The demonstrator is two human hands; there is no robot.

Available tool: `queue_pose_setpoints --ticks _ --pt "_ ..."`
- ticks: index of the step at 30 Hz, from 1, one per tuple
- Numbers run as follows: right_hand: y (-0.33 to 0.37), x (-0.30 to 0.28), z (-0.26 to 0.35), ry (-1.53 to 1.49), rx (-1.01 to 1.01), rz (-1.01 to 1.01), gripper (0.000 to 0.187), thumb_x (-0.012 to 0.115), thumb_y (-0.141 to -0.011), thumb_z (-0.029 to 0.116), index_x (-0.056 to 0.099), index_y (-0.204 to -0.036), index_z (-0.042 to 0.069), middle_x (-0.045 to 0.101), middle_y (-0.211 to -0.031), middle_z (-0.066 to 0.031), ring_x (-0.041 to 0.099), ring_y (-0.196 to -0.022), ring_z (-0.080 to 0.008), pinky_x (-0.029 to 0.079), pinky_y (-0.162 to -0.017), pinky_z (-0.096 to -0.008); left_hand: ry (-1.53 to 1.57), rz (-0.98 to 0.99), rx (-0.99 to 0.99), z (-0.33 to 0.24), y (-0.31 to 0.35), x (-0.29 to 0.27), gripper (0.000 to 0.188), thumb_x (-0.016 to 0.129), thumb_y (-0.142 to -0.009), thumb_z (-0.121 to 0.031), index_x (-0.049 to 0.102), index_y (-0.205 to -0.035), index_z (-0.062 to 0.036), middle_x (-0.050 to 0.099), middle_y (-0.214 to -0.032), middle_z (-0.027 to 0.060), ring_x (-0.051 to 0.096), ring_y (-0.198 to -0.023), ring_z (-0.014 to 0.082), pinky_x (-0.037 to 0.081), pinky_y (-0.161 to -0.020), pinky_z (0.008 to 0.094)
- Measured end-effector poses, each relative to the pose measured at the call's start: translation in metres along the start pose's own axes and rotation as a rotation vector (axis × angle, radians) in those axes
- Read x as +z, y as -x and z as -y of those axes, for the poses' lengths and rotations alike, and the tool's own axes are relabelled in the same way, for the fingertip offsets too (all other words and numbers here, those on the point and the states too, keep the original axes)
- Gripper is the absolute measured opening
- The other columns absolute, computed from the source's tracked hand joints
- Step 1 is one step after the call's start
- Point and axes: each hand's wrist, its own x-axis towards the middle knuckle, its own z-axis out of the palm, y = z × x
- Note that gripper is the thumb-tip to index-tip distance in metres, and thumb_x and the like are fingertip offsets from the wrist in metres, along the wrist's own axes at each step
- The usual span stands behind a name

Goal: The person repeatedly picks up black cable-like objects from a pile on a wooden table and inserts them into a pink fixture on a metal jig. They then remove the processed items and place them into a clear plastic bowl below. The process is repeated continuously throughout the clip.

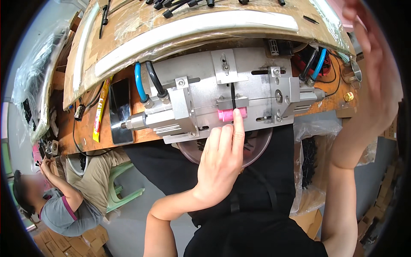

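My left hand reaches over the front edge of a metal fixture plate. Its index finger is stretched out with the tip on a small pink block; the other fingers are curled, and it grips nothing. A thin black rod-like part stands upright in the picture just behind the block, at a small metal holder. Metal cylinder units, left and right, flank the holder. My right hand is raised at the far right, smeared by motion, its grip unclear.
A cardboard-covered shelf with black parts overhangs the bench. Blue hoses rise from the units. A phone and yellow packet lie left. A bowl sits below the plate. Another person sits at left.
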Motion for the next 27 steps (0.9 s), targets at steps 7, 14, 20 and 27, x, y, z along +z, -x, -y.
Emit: queue_pose_setpoints --ticks 7,14,20,27 --pt "0.123 0.023 0.039 -0.059 0.145 0.301 0.045 0.074 -0.073 -0.009 0.061 -0.116 -0.009 0.070 -0.092 -0.0139 0.061 -0.065 -0.0164 0.049 -0.057 -0.0252 0.073 0.019 -0.071 0.010 -0.007 -0.020 0.068 0.068 -0.073 0.005 0.050 -0.139 0.0002 0.052 -0.095 0.0106 0.052 -0.088 0.0251 0.047 -0.078 0.0352" --pt "0.187 0.067 0.040 0.042 0.160 0.388 0.064 0.077 -0.070 -0.008 0.056 -0.130 -0.008 0.060 -0.074 -0.0108 0.055 -0.058 -0.0198 0.045 -0.054 -0.0311 0.022 -0.264 0.100 0.113 -0.147 -0.087 0.018 0.060 -0.091 -0.003 0.066 -0.107 -0.0050 0.062 -0.093 0.0027 0.054 -0.083 0.0142 0.045 -0.077 0.0253" --pt "0.187 0.077 0.033 0.025 0.176 0.381 0.063 0.076 -0.074 -0.004 0.054 -0.134 -0.006 0.057 -0.070 -0.0087 0.057 -0.058 -0.0191 0.047 -0.054 -0.0324 0.060 0.140 -0.124 0.085 -0.166 -0.120 0.017 0.059 -0.091 -0.008 0.066 -0.106 -0.0035 0.062 -0.083 0.0061 0.055 -0.078 0.0110 0.045 -0.068 0.0239" --pt "0.092 0.049 0.017 0.225 -0.151 0.485 0.035 0.070 -0.083 0.002 0.064 -0.117 0.000 0.067 -0.080 -0.0089 0.063 -0.064 -0.0198 0.049 -0.055 -0.0294 0.331 0.137 0.018 0.156 -0.133 -0.128 0.023 0.060 -0.093 -0.004 0.065 -0.116 -0.0017 0.056 -0.092 -0.0021 0.051 -0.090 0.0067 0.041 -0.088 0.0219"
